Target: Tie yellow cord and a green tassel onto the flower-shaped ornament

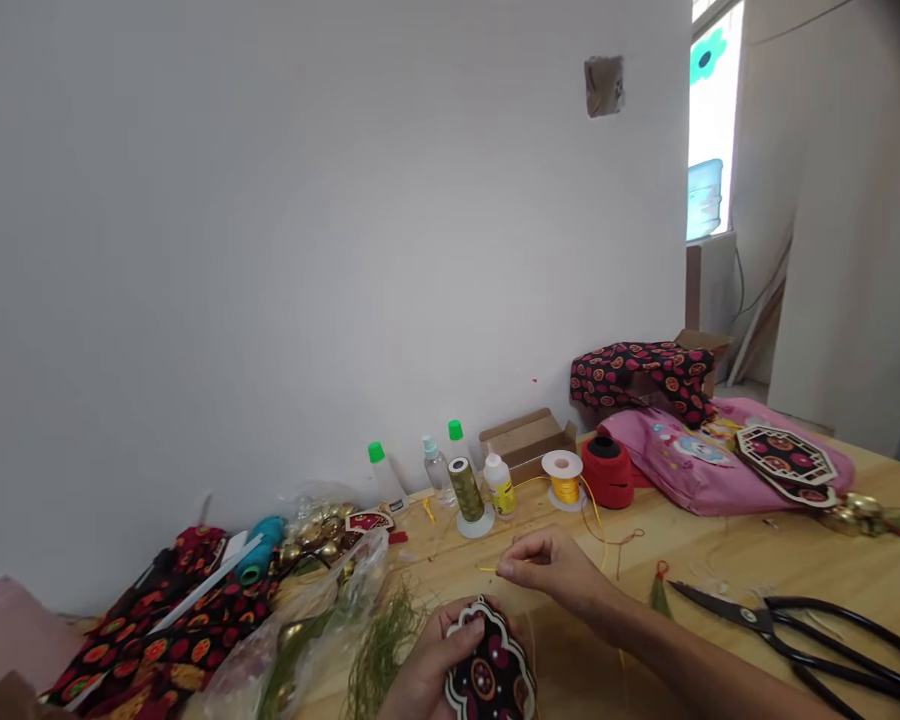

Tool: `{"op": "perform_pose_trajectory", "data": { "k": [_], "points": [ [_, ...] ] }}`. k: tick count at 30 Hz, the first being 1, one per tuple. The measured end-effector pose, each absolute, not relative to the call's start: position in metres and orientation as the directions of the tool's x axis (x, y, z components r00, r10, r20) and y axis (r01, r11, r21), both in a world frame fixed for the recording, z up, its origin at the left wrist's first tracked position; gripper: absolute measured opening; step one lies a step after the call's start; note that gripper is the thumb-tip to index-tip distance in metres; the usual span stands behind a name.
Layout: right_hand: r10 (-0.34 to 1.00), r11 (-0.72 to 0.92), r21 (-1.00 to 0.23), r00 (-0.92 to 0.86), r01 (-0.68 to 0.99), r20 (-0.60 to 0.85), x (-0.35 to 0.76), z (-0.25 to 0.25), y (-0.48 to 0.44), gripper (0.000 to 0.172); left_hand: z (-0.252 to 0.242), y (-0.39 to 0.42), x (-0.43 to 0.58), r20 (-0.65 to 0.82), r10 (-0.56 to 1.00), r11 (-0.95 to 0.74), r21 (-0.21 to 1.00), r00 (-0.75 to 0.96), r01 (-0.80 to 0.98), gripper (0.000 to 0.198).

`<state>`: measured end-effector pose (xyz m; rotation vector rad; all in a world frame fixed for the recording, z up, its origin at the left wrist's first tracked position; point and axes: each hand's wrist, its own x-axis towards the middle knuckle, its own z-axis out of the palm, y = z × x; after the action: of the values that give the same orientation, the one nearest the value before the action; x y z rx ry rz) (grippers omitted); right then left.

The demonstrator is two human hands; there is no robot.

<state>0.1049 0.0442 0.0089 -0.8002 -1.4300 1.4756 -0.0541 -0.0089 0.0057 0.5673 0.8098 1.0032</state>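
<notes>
My left hand point(427, 665) grips a flat ornament point(491, 670) with a white scalloped edge and dark red-patterned cloth, low at the table's front edge. Just above it my right hand point(551, 570) is closed in a pinch on a thin yellow cord point(487, 570), whose end sticks out to the left. The cord runs back toward a yellow spool point(565, 480). Green fringe threads point(382, 650) lie left of the ornament.
On the wooden table point(720, 560): black scissors point(795, 625) at right, red spool point(607, 470), olive thread spool point(466, 490), small bottles point(435, 465), cardboard box point(529, 440), pink bag point(690, 455) with an octagonal ornament point(784, 455), patterned cloth point(165, 620), gold bells point(319, 530).
</notes>
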Motion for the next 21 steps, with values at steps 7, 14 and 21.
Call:
{"op": "perform_pose_trajectory", "data": {
  "k": [7, 14, 21],
  "points": [
    [0.846, 0.062, -0.983, -0.514, -0.173, 0.144, 0.109, 0.016, 0.036, 0.018, -0.005, -0.01, -0.058, -0.27, 0.891, 0.422, 0.79, 0.366, -0.445, 0.025],
    [0.776, 0.042, -0.979, -0.611, -0.197, 0.156, 0.106, 0.012, 0.03, 0.016, 0.001, -0.012, -0.059, -0.231, 0.892, 0.401, 0.8, 0.389, -0.446, 0.024],
    [0.803, 0.013, -0.976, -0.579, -0.217, 0.139, 0.107, 0.006, 0.036, 0.017, 0.005, -0.014, -0.061, -0.246, 0.862, 0.441, 0.797, 0.444, -0.414, 0.024]
  ]
}}
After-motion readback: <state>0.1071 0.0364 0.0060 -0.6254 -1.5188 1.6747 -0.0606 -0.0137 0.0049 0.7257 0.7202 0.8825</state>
